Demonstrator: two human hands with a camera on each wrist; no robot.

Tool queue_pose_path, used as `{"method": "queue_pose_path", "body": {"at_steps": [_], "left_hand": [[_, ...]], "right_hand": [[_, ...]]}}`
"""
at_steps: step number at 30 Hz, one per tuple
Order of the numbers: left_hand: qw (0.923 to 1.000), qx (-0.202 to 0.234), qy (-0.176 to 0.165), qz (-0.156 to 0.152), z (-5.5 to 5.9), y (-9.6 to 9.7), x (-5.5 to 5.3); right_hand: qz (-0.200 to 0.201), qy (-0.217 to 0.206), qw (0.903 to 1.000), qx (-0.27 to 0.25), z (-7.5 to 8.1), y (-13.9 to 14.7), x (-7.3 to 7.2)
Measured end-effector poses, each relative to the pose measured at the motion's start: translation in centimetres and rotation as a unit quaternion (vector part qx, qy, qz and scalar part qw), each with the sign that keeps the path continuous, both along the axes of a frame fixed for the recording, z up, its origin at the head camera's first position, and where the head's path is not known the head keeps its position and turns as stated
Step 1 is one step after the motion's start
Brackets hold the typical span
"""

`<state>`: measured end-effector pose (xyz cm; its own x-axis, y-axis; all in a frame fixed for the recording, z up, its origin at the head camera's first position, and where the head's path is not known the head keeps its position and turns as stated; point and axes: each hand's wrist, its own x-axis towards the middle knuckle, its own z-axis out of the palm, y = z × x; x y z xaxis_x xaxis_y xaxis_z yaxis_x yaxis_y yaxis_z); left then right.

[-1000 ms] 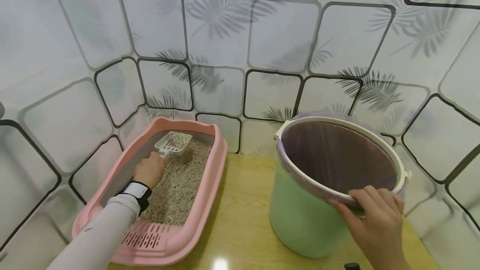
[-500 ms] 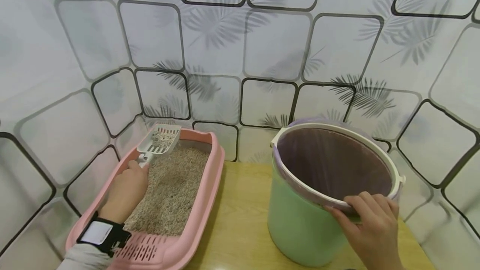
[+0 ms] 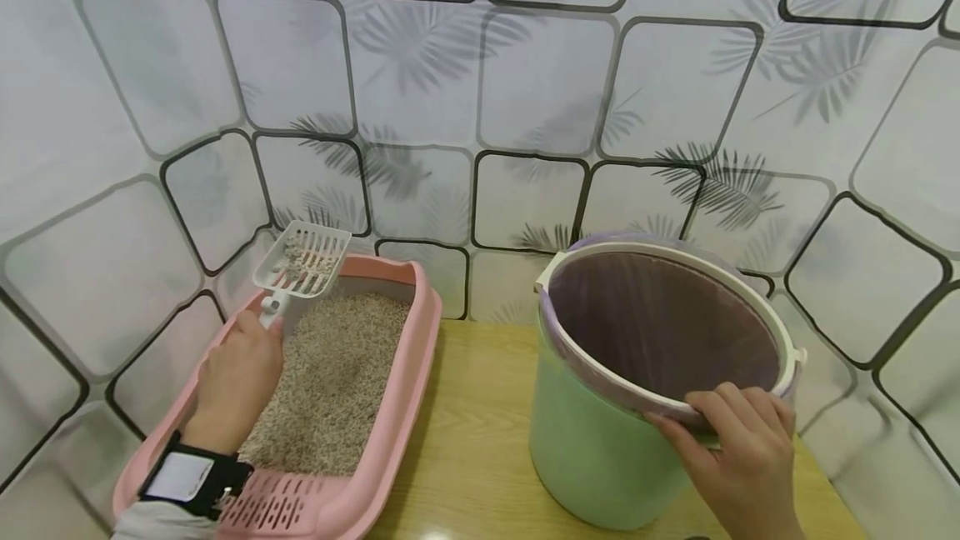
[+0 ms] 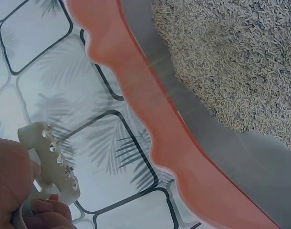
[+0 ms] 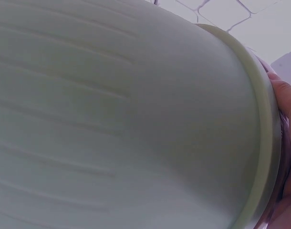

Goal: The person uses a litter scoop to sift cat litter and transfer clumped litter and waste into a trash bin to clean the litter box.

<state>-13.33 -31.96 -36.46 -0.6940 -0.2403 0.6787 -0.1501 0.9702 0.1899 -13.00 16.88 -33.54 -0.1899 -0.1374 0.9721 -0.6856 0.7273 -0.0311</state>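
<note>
My left hand (image 3: 238, 377) grips the handle of a white slotted litter scoop (image 3: 303, 261), which carries some pale litter pellets. The scoop is raised over the far left rim of a pink litter box (image 3: 408, 382). Tan litter (image 3: 333, 386) covers the box's floor. In the left wrist view the scoop's slotted edge (image 4: 52, 164) shows beside the hand. On the right, my right hand (image 3: 742, 440) holds the near rim of a green bucket (image 3: 600, 440), thumb outside and fingers over the edge. A purple bag (image 3: 660, 315) lines the bucket, its edge folded under the white rim.
Box and bucket stand apart on a yellow wooden tabletop (image 3: 472, 407). Patterned wall covering (image 3: 547, 82) rises close behind and on both sides. A slotted step (image 3: 273, 502) forms the near end of the litter box.
The left hand has lifted the scoop out of the litter, up and to the left, and tilted it so its slotted base shows. The right hand stays on the bucket rim.
</note>
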Motion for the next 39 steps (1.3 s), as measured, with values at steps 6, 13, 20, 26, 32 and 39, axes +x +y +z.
{"method": "queue_pose_path", "body": {"at_steps": [6,13,20,26,32,39], "left_hand": [[0.9993,0.024,-0.029,-0.003,0.3,-0.4,0.2],[0.9786,0.149,-0.137,-0.036,1.0,-0.9,0.2],[0.978,0.152,-0.139,-0.033,1.2,-1.0,0.4],[0.9847,0.12,-0.125,-0.017,1.4,-1.3,0.6],[0.9932,0.071,-0.092,0.004,1.5,-1.2,0.8],[0.9992,0.022,-0.034,0.003,1.5,-1.0,0.7]], "right_hand": [[0.001,-0.001,1.0,0.001,-0.1,0.1,-0.2],[-0.001,-0.006,1.0,0.0,-0.1,0.3,-0.3],[-0.002,-0.011,0.9999,0.005,-0.2,0.5,-0.5],[0.002,-0.002,1.0,0.001,0.0,0.4,-0.5],[0.0,-0.005,1.0,0.004,0.1,0.4,-0.3],[-0.004,-0.014,0.9999,0.006,0.0,0.5,-0.2]]}}
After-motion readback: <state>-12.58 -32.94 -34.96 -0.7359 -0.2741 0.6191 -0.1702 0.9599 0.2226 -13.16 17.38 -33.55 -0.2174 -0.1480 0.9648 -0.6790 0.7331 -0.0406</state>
